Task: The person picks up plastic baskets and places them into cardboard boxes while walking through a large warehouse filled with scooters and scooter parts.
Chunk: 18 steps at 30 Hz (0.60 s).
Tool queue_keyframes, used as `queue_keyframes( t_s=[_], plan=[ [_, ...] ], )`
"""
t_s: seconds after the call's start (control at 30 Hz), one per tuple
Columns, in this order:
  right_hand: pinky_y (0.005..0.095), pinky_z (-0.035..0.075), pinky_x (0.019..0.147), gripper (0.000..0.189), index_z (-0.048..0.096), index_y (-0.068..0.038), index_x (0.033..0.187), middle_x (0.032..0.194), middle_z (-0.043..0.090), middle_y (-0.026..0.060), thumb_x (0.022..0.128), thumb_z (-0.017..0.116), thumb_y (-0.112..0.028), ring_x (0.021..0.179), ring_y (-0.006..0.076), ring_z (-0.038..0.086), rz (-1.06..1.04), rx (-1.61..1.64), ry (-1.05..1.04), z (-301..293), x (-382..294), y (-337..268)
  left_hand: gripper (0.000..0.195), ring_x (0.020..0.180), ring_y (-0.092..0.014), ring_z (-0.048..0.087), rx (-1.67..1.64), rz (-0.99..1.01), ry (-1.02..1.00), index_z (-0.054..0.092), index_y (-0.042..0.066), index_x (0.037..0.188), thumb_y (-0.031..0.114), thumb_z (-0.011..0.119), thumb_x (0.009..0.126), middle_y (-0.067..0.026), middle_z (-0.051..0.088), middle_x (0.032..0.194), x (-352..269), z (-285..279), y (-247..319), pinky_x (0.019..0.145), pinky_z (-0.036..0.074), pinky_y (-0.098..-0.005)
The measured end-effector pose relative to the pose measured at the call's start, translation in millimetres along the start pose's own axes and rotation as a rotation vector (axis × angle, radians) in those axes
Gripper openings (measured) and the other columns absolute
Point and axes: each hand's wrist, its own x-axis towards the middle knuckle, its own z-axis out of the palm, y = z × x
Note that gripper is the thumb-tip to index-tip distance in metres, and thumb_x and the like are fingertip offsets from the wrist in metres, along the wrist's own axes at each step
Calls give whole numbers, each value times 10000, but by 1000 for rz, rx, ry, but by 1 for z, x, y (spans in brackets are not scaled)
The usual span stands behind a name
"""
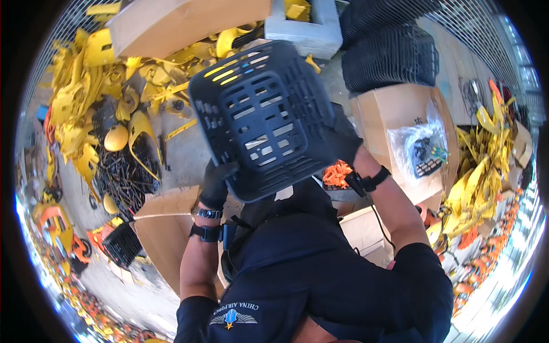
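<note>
A black plastic basket (266, 115) with slotted walls and a grid bottom is held up in front of me, tilted, its open side facing me. My left hand (217, 182), in a dark glove, grips the rim at its lower left corner, thumb over the edge. On the right side, my right hand (342, 137), also gloved, holds the basket's wall; part of its fingers is hidden. Only some bits of floor and yellow parts show through the slots, and the basket looks empty.
Yellow plastic parts (77, 115) lie heaped at the left beside thin black strips (124, 180). Stacked black baskets (386, 60) stand at the upper right, near a cardboard box (377, 111) with a clear plastic bag (411, 141). Orange pieces (336, 173) lie below the held basket.
</note>
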Motion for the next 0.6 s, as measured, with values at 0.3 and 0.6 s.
queue_keyframes(
  t_s=[0.3, 0.6],
  plan=[
    [307, 472, 756, 274, 507, -52, 1095, 979, 575, 69, 864, 491, -198, 880, 169, 570, 458, 334, 37, -73, -23, 141, 566, 937, -181, 525, -58, -107, 156, 414, 1, 1225, 90, 575, 690, -79, 529, 1112, -24, -57, -73, 786, 444, -283],
    [332, 375, 912, 432, 489, -19, 1147, 1122, 538, 163, 804, 519, -281, 1079, 283, 481, 975, -250, -496, -43, -128, 363, 580, 1073, -237, 485, 198, -430, 521, 316, 2, 1297, 44, 526, 759, -118, 456, 1233, -58, -55, -127, 890, 420, -338]
  ],
)
